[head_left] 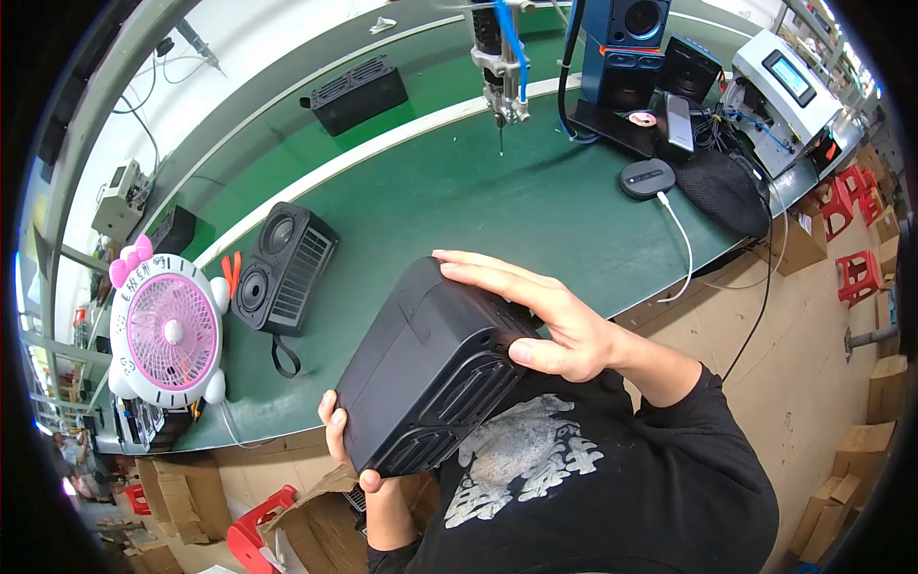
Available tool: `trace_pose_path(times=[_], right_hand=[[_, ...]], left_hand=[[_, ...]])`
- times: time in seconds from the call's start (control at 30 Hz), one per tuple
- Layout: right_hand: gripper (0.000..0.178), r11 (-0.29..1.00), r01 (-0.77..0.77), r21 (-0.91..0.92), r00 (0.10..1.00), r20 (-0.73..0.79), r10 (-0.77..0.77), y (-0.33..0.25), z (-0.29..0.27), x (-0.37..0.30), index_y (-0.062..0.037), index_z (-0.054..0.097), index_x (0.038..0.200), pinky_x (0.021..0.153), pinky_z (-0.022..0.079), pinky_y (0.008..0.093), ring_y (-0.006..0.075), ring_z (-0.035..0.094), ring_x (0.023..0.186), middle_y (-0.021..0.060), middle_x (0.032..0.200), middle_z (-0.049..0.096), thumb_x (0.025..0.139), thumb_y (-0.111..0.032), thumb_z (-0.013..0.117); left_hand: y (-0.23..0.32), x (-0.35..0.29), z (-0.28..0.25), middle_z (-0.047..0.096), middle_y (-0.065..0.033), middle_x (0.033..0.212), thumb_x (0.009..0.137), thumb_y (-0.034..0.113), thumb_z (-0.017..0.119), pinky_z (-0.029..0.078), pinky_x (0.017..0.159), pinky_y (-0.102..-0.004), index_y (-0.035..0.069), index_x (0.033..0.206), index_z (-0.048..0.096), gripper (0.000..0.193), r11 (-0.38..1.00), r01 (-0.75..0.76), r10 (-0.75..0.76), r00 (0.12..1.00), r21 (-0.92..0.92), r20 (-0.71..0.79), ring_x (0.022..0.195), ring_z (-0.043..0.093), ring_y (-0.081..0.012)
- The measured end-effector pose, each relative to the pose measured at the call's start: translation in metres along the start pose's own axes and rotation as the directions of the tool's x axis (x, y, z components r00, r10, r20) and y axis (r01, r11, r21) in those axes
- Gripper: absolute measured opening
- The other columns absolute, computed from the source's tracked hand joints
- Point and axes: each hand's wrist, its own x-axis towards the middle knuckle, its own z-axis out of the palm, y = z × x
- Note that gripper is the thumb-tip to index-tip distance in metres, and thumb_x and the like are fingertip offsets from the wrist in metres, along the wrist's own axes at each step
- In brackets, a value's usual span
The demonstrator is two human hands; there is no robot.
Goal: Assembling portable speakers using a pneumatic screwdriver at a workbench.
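Note:
Between my two hands is a black box-shaped speaker [397, 349], held tilted above the table's near edge. Its smooth face is turned up, and a side with ribbed oval grilles faces my chest. My left hand [349, 435] grips the lower left end, thumb on the near side and fingers behind. At the opposite end, my right hand [550, 320] is wrapped over the corner, fingers along the top and thumb on the near edge. A second black speaker [287, 263] with two round drivers and a strap lies on the green table [430, 201] to the left.
A pink and white fan [172, 325] stands at the left. An electric screwdriver [499, 77] hangs over the table. At right are a round black device [647, 178] with a white cable, blue speakers [626, 48] and a white machine [789, 86]. Another speaker [356, 94] sits beyond the white rail.

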Motion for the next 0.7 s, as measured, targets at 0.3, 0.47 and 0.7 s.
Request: trace_pose_path(times=[0.3, 0.47, 0.7], right_hand=[[0.066, 0.995, -0.081, 0.067, 0.984, -0.153, 0.09, 0.004, 0.018, 0.006, 0.0023, 0.048, 0.147, 0.119, 0.031, 0.0447, 0.0387, 0.043, 0.143, 0.0256, 0.151, 0.047, 0.09, -0.03, 0.062], [0.081, 0.986, -0.114, 0.12, 0.975, -0.176, 0.135, 0.011, 0.021, 0.004, 0.0086, 0.046, 0.146, 0.118, 0.031, 0.0436, 0.0377, 0.043, 0.144, 0.028, 0.154, 0.044, 0.092, -0.051, 0.057], [0.072, 1.0, 0.009, -0.026, 0.996, -0.094, -0.011, 0.017, 0.014, -0.001, 0.0042, 0.046, 0.148, 0.119, 0.029, 0.0475, 0.043, 0.041, 0.144, 0.0292, 0.154, 0.043, 0.09, -0.035, 0.06]], left_hand=[[-0.004, 0.001, 0.008, 0.034, -0.0239, 0.154, 0.092, 0.059, 0.05, 0.04, 0.113, -0.0551, 0.009, 0.144, 0.047, 0.072, 0.997, 0.03, -0.032, 0.999, -0.072, -0.036, 0.139, 0.041, -0.0389], [-0.008, 0.0, 0.011, 0.039, -0.0216, 0.151, 0.094, 0.062, 0.036, 0.037, 0.116, -0.0553, 0.008, 0.14, 0.048, 0.072, 1.0, 0.004, -0.004, 1.0, 0.014, 0.0, 0.139, 0.042, -0.0369], [-0.025, -0.007, -0.001, 0.037, -0.0234, 0.153, 0.094, 0.067, 0.037, 0.04, 0.113, -0.0581, 0.012, 0.145, 0.044, 0.075, 0.989, -0.098, 0.099, 0.995, 0.111, 0.004, 0.138, 0.043, -0.0393]])
